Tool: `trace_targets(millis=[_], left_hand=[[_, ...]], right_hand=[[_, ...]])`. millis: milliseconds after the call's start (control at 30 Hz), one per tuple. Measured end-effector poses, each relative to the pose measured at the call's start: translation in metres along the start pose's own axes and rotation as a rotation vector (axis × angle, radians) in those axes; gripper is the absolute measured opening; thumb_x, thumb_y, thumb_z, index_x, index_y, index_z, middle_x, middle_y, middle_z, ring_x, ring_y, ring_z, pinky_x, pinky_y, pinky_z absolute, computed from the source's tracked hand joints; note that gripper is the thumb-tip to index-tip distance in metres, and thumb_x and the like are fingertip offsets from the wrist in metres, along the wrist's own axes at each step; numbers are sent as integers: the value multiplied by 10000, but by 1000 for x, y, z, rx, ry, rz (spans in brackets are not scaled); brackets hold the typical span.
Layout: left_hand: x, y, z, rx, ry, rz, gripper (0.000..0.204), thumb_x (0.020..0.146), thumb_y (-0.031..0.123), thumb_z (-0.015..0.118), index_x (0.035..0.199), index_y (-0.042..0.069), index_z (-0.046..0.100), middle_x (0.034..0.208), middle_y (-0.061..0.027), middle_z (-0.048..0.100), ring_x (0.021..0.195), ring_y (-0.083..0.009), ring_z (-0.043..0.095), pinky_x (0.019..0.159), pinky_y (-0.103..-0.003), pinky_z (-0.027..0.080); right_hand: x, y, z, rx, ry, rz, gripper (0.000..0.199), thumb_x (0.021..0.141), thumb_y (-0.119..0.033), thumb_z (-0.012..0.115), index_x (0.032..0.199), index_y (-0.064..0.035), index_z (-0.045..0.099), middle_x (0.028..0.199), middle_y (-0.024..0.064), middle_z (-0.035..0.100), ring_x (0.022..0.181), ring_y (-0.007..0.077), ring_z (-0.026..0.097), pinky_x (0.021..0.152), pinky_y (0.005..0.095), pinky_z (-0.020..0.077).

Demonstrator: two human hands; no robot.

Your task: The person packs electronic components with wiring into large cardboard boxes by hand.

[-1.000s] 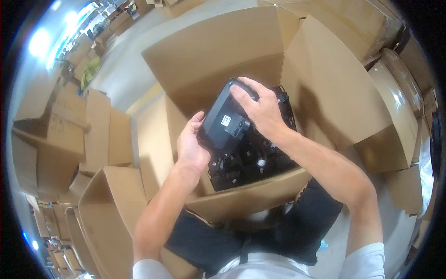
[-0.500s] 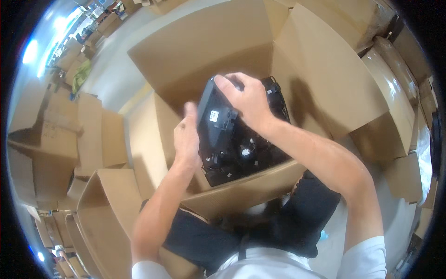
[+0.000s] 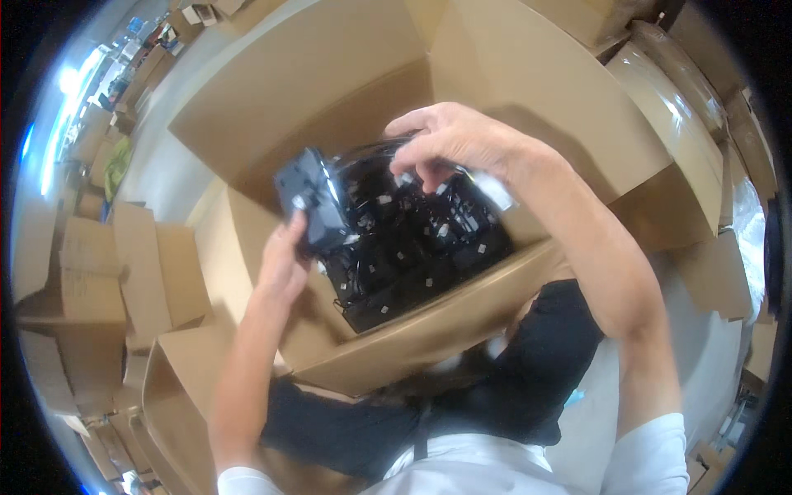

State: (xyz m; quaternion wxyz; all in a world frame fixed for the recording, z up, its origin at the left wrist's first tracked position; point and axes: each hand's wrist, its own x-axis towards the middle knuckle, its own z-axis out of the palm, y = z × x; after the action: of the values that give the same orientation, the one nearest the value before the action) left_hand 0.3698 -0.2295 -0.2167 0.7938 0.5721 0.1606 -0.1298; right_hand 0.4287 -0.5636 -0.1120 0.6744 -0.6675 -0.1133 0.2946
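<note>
Your left hand [image 3: 285, 262] is wrapped around the lower edge of a black plastic-bagged device [image 3: 318, 202], fingers clenched on it so that it stands tilted up over the left side of the open cardboard box [image 3: 528, 91]. The device sits above the box's left inner wall, not resting among the others. Your right hand [image 3: 450, 140] hovers over the middle of the box with the fingers curled downward; the fingertips [image 3: 429, 175] pinch at the glossy clear wrapping at the top of the packed black devices [image 3: 412, 252], though you cannot tell from this view whether they truly grip the film or only touch it. Those devices fill the box in tight rows, each with a small white tag. The box's flaps stand open on all sides, the near wall [image 3: 429, 330] pressing against your dark trousers [image 3: 544, 371]. To your left, flattened cartons [image 3: 157, 264] lie stacked on the pale floor [image 3: 161, 165], and more boxes wrapped in clear film [image 3: 701, 107] stand at the right.
</note>
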Motion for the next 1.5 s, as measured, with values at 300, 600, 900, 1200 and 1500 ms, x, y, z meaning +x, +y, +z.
trace_targets(millis=[300,600,900,1200,1500], left_hand=[[126,-119,37,-36,-76,-45,368,952,184,724,1246,7,590,1221,-94,662,1136,-205,599,1018,-364,455],[231,-177,62,43,111,-79,365,929,208,752,1201,-7,638,1139,-94,695,1029,-191,626,923,-341,477],[261,-224,73,135,197,-22,453,878,262,797,1223,0,665,1145,-82,712,1038,-178,635,947,-324,468],[262,-213,82,370,242,-53,587,844,407,794,1261,25,634,1149,-139,702,968,-248,669,804,-390,532],[155,-37,11,1252,-211,259,605,976,503,575,1191,-59,641,1234,-285,657,1180,-404,620,982,-443,478]], right_hand=[[37,63,-30,-181,146,179,418,863,-100,678,1209,128,627,1003,161,695,824,203,667,771,318,543],[45,71,-41,-204,339,261,583,914,-205,684,1383,103,526,1270,210,649,1106,242,627,952,335,492],[40,68,-43,-364,232,208,502,962,-268,646,1328,71,585,1218,199,676,1127,227,633,998,329,482],[38,60,-19,-352,172,171,455,975,-251,634,1301,66,608,1201,154,689,1107,206,636,961,334,504],[57,67,49,-852,-114,-3,443,961,-263,655,1265,57,619,1065,213,726,986,237,699,880,366,543]])
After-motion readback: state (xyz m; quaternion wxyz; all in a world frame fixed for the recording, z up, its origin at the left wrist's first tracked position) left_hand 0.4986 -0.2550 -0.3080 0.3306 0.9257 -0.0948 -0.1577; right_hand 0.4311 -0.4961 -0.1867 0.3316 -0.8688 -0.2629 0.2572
